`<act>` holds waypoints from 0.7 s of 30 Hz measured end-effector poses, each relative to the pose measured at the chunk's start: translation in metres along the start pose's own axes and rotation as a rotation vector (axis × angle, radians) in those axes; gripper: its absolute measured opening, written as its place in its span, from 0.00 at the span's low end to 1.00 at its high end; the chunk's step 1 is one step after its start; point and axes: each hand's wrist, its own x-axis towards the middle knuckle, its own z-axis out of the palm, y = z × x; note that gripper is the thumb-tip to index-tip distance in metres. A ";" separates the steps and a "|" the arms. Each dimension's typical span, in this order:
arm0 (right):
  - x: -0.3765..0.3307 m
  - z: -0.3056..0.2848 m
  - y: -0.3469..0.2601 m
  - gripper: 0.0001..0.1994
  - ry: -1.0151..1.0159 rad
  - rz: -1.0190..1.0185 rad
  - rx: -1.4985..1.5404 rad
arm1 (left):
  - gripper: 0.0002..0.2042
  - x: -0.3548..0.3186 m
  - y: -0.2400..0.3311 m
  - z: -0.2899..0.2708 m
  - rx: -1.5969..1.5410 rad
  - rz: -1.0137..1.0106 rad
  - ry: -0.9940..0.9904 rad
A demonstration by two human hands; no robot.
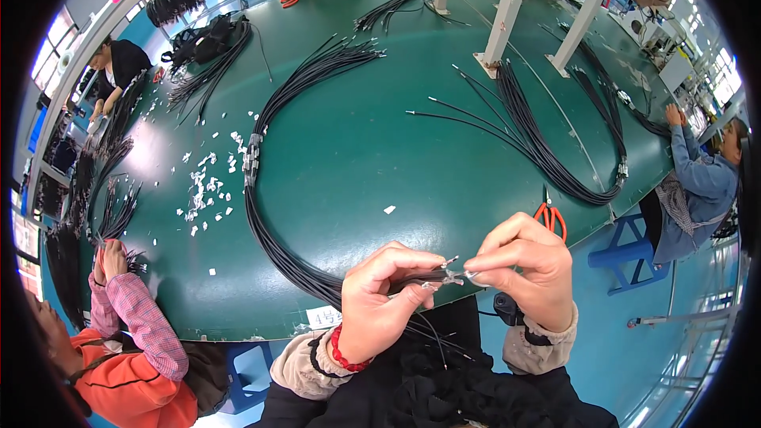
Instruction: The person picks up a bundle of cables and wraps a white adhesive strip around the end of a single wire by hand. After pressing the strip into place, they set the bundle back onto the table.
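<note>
My left hand [382, 293] is closed round the end of a long bundle of black cables [273, 230], which curves away over the green table. Silvery tips stick out past its thumb and forefinger. Right beside them, my right hand [527, 269] pinches a small clear or whitish piece [469, 274] at the cable ends; its exact kind is too small to tell. Several loose cable ends [440, 341] hang below my left hand, over my lap. Scissors with red-orange handles [550, 218] lie at the table edge just beyond my right hand.
White scraps [208, 182] litter the green table [349, 158] at left. Another black cable bundle [547, 154] lies at right, near white posts [507, 16]. Co-workers sit around, one in an orange vest [139, 380] at left. Blue stools [630, 254] stand beside the table.
</note>
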 end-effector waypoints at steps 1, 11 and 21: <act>-0.001 0.001 0.000 0.06 0.002 0.001 -0.001 | 0.08 0.000 0.000 0.000 -0.001 0.000 -0.002; -0.005 0.007 0.014 0.08 0.119 0.007 0.036 | 0.09 -0.003 -0.003 0.001 0.004 -0.002 -0.037; -0.002 0.013 0.017 0.11 0.021 0.022 0.012 | 0.15 0.002 0.005 -0.007 0.012 -0.067 -0.086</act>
